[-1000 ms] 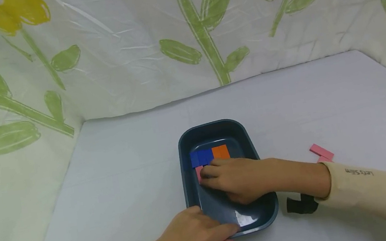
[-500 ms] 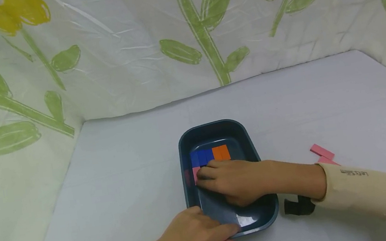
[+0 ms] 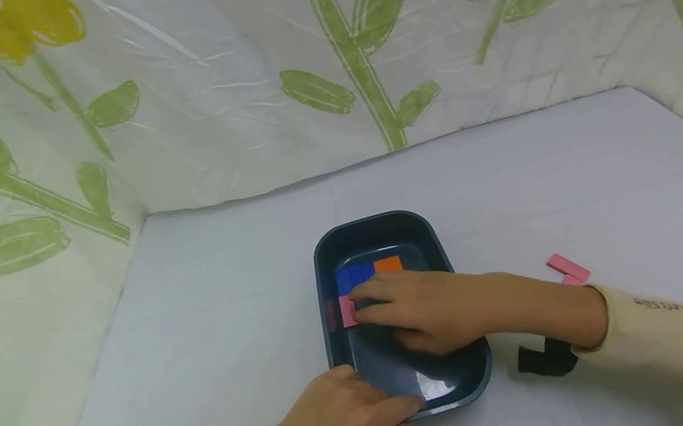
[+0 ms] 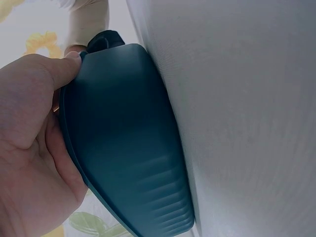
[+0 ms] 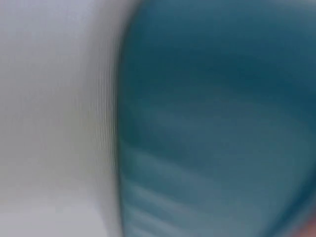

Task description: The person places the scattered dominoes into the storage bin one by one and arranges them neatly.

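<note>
Inside the tray [image 3: 322, 259], right hand [image 3: 423, 307] touches pink block [image 3: 346, 311] (fingers flat); left hand [image 3: 337, 417] grips rim.

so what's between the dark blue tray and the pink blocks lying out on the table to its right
In the head view, only the right hand's forearm crosses that stretch between the dark blue plastic tray and the flat pink blocks; the white table is otherwise bare.

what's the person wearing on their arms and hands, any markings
Both hands are bare, with no gloves or rings in view. The right hand comes out of a long cream sleeve bearing a small line of dark lettering, too small to read. A black strap sits under that wrist. The left hand shows no sleeve.
</note>
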Motion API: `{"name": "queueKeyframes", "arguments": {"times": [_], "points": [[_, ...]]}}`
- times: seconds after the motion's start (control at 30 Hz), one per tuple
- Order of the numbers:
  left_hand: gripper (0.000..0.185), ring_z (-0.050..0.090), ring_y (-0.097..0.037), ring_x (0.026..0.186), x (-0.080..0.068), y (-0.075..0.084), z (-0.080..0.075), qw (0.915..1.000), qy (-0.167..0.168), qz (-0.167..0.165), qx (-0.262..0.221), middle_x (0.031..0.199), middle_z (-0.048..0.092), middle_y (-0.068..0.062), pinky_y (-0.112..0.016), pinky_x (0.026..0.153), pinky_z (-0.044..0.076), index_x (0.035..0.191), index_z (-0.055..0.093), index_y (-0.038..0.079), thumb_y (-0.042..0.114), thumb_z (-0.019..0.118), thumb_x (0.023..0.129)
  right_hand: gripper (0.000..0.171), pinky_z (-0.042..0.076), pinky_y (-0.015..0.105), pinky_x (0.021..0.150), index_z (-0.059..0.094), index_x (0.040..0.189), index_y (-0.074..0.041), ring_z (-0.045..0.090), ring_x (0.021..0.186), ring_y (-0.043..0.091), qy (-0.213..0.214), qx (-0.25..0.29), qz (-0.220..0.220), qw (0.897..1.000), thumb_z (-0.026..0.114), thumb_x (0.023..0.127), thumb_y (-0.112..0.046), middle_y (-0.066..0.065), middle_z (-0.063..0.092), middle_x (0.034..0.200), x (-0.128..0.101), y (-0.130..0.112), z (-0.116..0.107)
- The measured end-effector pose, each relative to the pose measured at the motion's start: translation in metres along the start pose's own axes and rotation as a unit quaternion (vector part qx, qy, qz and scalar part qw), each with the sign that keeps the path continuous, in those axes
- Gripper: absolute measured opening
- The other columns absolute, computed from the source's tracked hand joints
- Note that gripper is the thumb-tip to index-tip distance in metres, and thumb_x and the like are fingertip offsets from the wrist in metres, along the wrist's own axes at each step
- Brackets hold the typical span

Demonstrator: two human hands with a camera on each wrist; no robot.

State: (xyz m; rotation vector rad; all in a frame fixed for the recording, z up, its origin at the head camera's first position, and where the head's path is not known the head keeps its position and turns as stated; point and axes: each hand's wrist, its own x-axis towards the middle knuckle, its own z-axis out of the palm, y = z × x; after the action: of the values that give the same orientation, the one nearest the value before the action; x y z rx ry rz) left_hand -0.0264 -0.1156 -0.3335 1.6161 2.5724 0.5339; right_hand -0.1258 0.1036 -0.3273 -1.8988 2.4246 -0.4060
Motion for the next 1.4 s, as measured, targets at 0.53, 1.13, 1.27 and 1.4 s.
{"name": "queueKeyframes", "arguments": {"times": [0.53,1.13,1.27,1.4], "points": [[0.023,0.045,0.010,0.062,0.002,0.001,-0.001,0.9994,-0.026,-0.014,-0.017,0.078,0.067,0.017,-0.011,0.063,0.029,0.117,0.069,0.023,0.034,0.052,0.105,0.057,0.052,0.034,0.090,0.063,0.123,-0.020,0.055,0.120,0.021,0.129,-0.037,0.107,0.985,0.085,0.073,-0.002,0.001,0.055,0.138,-0.105,0.006,-0.041],[0.023,0.044,0.008,0.061,0.000,0.002,-0.001,0.9999,-0.008,-0.008,-0.006,0.076,0.066,0.016,-0.010,0.063,0.027,0.116,0.068,0.021,0.033,0.052,0.105,0.060,0.054,0.050,0.084,0.067,0.123,-0.023,0.056,0.119,0.042,-0.024,0.006,0.297,0.955,0.087,0.072,0.002,0.015,0.059,0.134,-0.183,0.030,-0.020],[0.024,0.045,0.009,0.062,0.000,0.002,-0.001,0.9998,-0.015,-0.013,-0.008,0.078,0.068,0.016,-0.011,0.064,0.028,0.118,0.069,0.022,0.034,0.052,0.105,0.053,0.054,0.050,0.083,0.071,0.119,-0.022,0.058,0.115,0.040,-0.023,0.006,0.308,0.951,0.087,0.073,-0.001,0.014,0.062,0.129,-0.187,0.031,-0.021],[0.025,0.047,0.009,0.064,0.000,0.001,-0.001,0.9995,-0.021,-0.016,-0.014,0.081,0.069,0.016,-0.011,0.065,0.029,0.119,0.068,0.022,0.035,0.051,0.105,0.065,0.055,0.051,0.080,0.068,0.126,-0.021,0.053,0.118,0.046,-0.062,0.031,0.353,0.933,0.091,0.068,-0.003,0.020,0.056,0.135,-0.190,0.028,-0.020]]}}
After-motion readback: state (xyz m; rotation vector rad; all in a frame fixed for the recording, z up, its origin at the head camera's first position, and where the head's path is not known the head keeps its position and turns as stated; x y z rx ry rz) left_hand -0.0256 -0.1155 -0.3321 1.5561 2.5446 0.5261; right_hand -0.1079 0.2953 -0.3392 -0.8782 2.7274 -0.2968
